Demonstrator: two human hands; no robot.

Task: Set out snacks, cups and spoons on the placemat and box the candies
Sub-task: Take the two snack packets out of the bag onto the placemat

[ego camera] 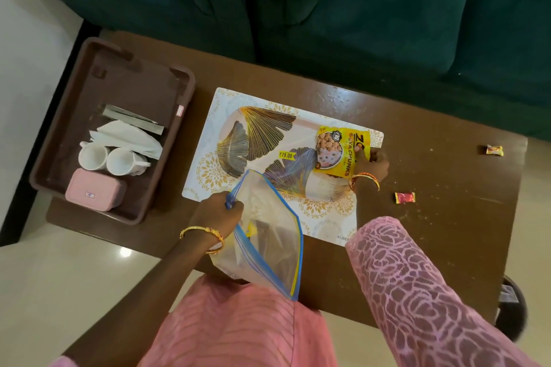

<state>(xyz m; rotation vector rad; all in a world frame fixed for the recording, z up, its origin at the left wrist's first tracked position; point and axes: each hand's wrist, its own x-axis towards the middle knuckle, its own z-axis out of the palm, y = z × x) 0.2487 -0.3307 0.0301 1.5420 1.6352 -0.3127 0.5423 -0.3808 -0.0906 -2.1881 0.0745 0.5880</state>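
A white placemat (208, 164) with gold leaf prints lies on the brown table (432, 217). My right hand (372, 165) grips a yellow soya chunks snack packet (343, 152) at the placemat's right end. My left hand (219, 213) holds the blue zip edge of a clear zip bag (268, 241) over the table's near edge; something dark and yellow shows inside it. Two wrapped candies lie on the table right of the placemat: a red candy (404, 197) and a yellow candy (494, 150). Two white cups (111, 159) and a pink box (94, 190) sit in a brown tray (125, 83).
The brown tray stands on the table's left end and also holds white napkins (128, 135) and a silvery flat packet (134, 119). A dark green sofa (357, 9) runs along the table's far side. Pale floor (59, 277) lies to the left.
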